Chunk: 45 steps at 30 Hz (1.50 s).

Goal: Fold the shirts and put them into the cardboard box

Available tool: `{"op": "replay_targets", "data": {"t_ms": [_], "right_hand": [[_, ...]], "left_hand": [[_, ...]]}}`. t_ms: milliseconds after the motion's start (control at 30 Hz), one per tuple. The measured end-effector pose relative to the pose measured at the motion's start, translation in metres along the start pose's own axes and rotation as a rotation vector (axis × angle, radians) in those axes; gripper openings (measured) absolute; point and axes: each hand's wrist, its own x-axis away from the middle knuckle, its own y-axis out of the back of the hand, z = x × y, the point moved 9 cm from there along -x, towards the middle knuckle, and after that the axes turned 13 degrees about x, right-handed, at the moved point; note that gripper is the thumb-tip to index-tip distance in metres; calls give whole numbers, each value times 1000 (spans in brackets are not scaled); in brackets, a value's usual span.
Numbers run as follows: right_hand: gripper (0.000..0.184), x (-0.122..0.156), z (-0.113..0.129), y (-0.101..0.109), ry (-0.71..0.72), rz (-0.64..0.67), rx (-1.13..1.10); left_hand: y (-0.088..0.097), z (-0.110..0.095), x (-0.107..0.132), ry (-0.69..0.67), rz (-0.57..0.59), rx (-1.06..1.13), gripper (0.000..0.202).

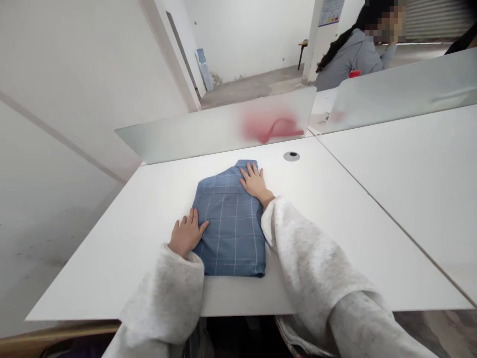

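Observation:
A folded blue shirt with a white check pattern lies flat on the white table, its collar end pointing away from me. My right hand rests with spread fingers on the upper right of the shirt, near the collar. My left hand lies at the shirt's left edge, its fingertips on the fabric. Neither hand grips the cloth. Loose grey sleeves cover both forearms.
A frosted divider panel with a red smear stands along the table's far edge, and a round cable grommet is set near it. Another white desk adjoins on the right. A person in a grey top sits beyond the dividers.

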Motion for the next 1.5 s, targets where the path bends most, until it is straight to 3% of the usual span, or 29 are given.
{"op": "replay_targets", "data": {"t_ms": [67, 167, 267, 333, 400, 567, 633, 733, 833, 1000, 1133, 1267, 1400, 1500], "right_hand": [[51, 0, 0, 0, -7, -8, 6], [51, 0, 0, 1, -10, -10, 17], [49, 1, 1, 1, -5, 6, 40], [49, 1, 2, 0, 3, 14, 57], [50, 1, 2, -1, 12, 18, 76], [52, 2, 2, -5, 10, 39, 98], [52, 2, 2, -6, 12, 50, 93], [51, 1, 1, -4, 10, 59, 85], [50, 1, 9, 12, 34, 12, 100], [51, 20, 72, 38, 398, -98, 79], [55, 36, 105, 16, 583, 15, 33], [54, 21, 84, -5, 482, 113, 54], [45, 2, 40, 25, 320, -107, -29], [43, -1, -21, 47, -31, -246, -55]], "left_hand": [[14, -21, -9, -77, 3, -59, 61], [32, -80, -26, -337, -91, 22, 54], [31, -124, -46, -481, -157, 179, 51], [24, -130, -60, -473, -184, 219, 51], [16, -119, -73, -438, -211, 236, 52], [9, -56, -91, -236, -303, 268, 57], [8, -43, -93, -182, -321, 272, 58], [5, -42, -94, -175, -326, 274, 60], [4, -44, -95, -178, -328, 274, 61], [3, -42, -95, -192, -343, 240, 58], [2, -45, -94, -224, -338, 229, 54], [5, -42, -92, -193, -341, 278, 53], [9, -1, -88, 128, -397, 473, 60], [3, 22, -87, 268, -360, 621, 64]]}}
